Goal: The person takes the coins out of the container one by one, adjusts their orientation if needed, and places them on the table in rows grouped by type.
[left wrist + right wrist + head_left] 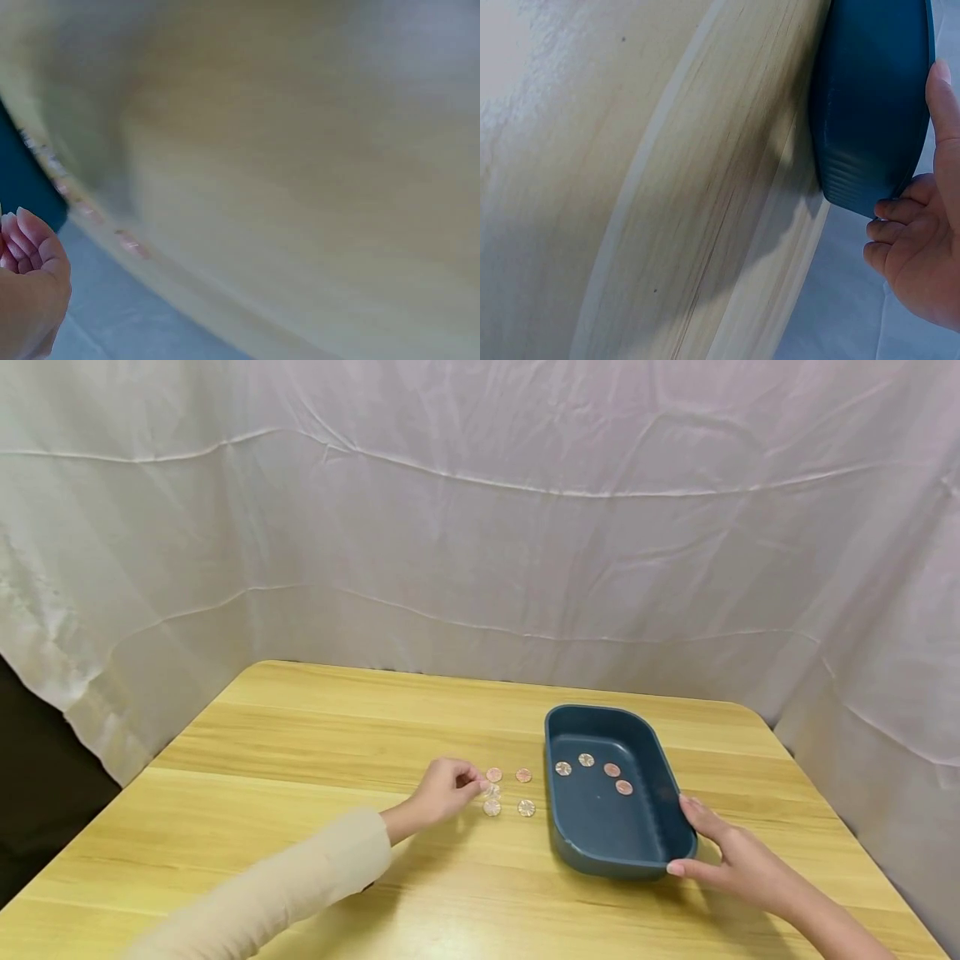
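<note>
My left hand [447, 791] is over the middle of the table, its thumb and index finger pinching a pale gold coin [492, 791]. Close around those fingertips lie copper coins [523, 775] and gold coins [527, 808] on the wood. In the left wrist view the curled fingers [30, 247] show at the left edge, but the coin between them is hidden. My right hand [731, 856] grips the near right corner of a dark blue plastic tray [615, 864], thumb at its rim and fingers [900, 210] against its side. Gold and copper coins [612, 770] lie inside the tray.
The wooden table [300, 718] has rounded far corners. White cloth [487, 543] hangs behind it and on both sides. The tray stands just right of the loose coins, its long side toward them.
</note>
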A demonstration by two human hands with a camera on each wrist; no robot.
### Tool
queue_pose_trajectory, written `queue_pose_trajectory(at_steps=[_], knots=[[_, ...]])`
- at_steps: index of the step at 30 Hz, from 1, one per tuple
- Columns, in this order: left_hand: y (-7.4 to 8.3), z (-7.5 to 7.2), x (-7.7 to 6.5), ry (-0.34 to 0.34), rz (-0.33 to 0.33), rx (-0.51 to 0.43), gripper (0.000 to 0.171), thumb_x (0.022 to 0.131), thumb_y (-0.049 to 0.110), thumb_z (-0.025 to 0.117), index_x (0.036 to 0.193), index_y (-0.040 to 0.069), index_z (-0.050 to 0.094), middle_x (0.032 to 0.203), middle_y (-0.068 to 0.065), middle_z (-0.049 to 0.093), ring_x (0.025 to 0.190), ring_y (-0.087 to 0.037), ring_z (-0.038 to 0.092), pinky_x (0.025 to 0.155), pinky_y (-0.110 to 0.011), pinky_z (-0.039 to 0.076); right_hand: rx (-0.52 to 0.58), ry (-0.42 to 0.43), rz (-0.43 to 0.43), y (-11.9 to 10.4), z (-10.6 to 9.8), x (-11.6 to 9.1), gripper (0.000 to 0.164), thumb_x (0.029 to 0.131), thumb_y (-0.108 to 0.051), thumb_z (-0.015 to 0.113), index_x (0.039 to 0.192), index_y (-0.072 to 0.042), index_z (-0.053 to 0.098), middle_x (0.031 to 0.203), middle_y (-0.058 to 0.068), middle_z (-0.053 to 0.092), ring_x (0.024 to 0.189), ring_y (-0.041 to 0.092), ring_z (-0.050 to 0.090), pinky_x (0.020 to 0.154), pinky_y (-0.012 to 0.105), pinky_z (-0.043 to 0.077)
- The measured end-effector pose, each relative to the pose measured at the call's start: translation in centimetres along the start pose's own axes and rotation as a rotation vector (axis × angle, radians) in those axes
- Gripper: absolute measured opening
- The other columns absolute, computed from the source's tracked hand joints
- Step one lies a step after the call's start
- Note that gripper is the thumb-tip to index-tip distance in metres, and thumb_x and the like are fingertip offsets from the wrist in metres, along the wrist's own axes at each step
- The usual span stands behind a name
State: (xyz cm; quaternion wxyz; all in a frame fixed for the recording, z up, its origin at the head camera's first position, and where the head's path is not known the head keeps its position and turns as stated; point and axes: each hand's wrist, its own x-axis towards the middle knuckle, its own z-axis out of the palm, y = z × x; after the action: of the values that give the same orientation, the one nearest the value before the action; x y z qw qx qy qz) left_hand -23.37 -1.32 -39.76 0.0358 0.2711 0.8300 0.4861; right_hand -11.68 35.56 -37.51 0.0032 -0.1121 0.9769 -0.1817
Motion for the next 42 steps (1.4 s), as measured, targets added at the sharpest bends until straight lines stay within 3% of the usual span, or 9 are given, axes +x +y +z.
queue_pose_trajectory(at_steps=[5,9,12,15,20,26,36,40,42], knots=[[-1.4,-0.6,-0.8,-0.01,-0.071,0.027,0.016,0.088,0.003,0.059,0.074,-0.005,0.062,0.064,-0.005,0.055,0.057,-0.008,0.041,0.051,-0.015,0.035,-0.002,-0.002,0.001,-0.1,-0.1,0.0,0.089,0.076,-0.04,0.072,0.14,0.007,0.032,0.14,0.031,0.036,0.123,0.048,0.041,0.088,0.039,0.05],[-1.7,-1.1,-1.2,-0.001,-0.205,0.05,0.02,0.088,0.001,0.058,0.069,-0.004,0.061,0.058,-0.003,0.052,0.05,-0.007,0.038,0.045,-0.014,0.032,0.005,-0.008,0.001,-0.1,-0.1,0.0,0.089,0.076,-0.039,0.072,0.14,0.008,0.031,0.14,0.032,0.035,0.123,0.049,0.04,0.088,0.049,0.046],[-1.7,-1.2,-1.4,0.016,-0.314,0.066,0.022,0.087,0.001,0.059,0.065,-0.002,0.059,0.061,-0.005,0.058,0.048,-0.007,0.039,0.044,-0.014,0.034,0.007,-0.007,0.002,-0.2,-0.1,0.0,0.089,0.076,-0.039,0.072,0.14,0.008,0.031,0.14,0.032,0.035,0.123,0.049,0.04,0.088,0.048,0.046],[-1.6,-1.2,-1.3,0.028,-0.375,0.093,0.033,0.086,0.001,0.06,0.055,0.005,0.051,0.063,-0.004,0.06,0.048,-0.006,0.038,0.045,-0.015,0.033,0.01,-0.005,0.002,-0.1,-0.1,0.0,0.089,0.076,-0.038,0.072,0.14,0.007,0.031,0.14,0.032,0.035,0.123,0.049,0.04,0.088,0.047,0.047],[-1.5,-1.2,-1.1,0.003,-0.407,0.153,0.051,0.085,0.002,0.061,0.046,0.016,0.032,0.047,0.003,0.042,0.042,-0.004,0.027,0.041,-0.014,0.026,0.016,-0.005,0.008,0.0,0.0,-0.1,0.089,0.076,-0.038,0.072,0.14,0.007,0.03,0.141,0.031,0.035,0.124,0.049,0.04,0.088,0.043,0.048],[-1.1,-1.0,-0.8,0.002,-0.415,0.212,0.057,0.084,0.001,0.063,0.04,0.016,0.029,0.037,0.009,0.025,0.038,-0.004,0.021,0.038,-0.013,0.022,0.028,-0.005,0.015,-0.1,0.0,0.0,0.09,0.076,-0.039,0.072,0.141,0.007,0.03,0.141,0.032,0.034,0.124,0.05,0.039,0.089,0.049,0.046],[-0.6,-0.5,-0.6,-0.002,-0.489,0.305,0.056,0.083,0.004,0.065,0.044,0.017,0.027,0.042,0.007,0.024,0.04,-0.004,0.022,0.039,-0.013,0.021,0.034,-0.003,0.008,-0.2,0.0,0.0,0.089,0.076,-0.037,0.072,0.14,0.007,0.03,0.141,0.032,0.034,0.124,0.05,0.039,0.089,0.041,0.048],[-0.4,-0.6,-0.5,0.002,-0.471,0.291,0.053,0.085,0.003,0.063,0.044,0.015,0.031,0.042,0.006,0.027,0.039,-0.004,0.023,0.038,-0.014,0.022,0.035,0.002,0.007,-0.1,0.0,-0.1,0.088,0.076,-0.037,0.073,0.14,0.008,0.031,0.14,0.032,0.035,0.124,0.05,0.039,0.089,0.038,0.049],[-0.2,-0.7,-0.4,0.028,-0.421,0.274,0.05,0.087,0.002,0.06,0.046,0.013,0.033,0.044,0.005,0.031,0.04,-0.005,0.026,0.038,-0.014,0.023,0.031,0.009,0.005,-0.1,0.0,-0.1,0.088,0.076,-0.037,0.073,0.14,0.007,0.031,0.14,0.032,0.035,0.123,0.05,0.04,0.088,0.032,0.049]])
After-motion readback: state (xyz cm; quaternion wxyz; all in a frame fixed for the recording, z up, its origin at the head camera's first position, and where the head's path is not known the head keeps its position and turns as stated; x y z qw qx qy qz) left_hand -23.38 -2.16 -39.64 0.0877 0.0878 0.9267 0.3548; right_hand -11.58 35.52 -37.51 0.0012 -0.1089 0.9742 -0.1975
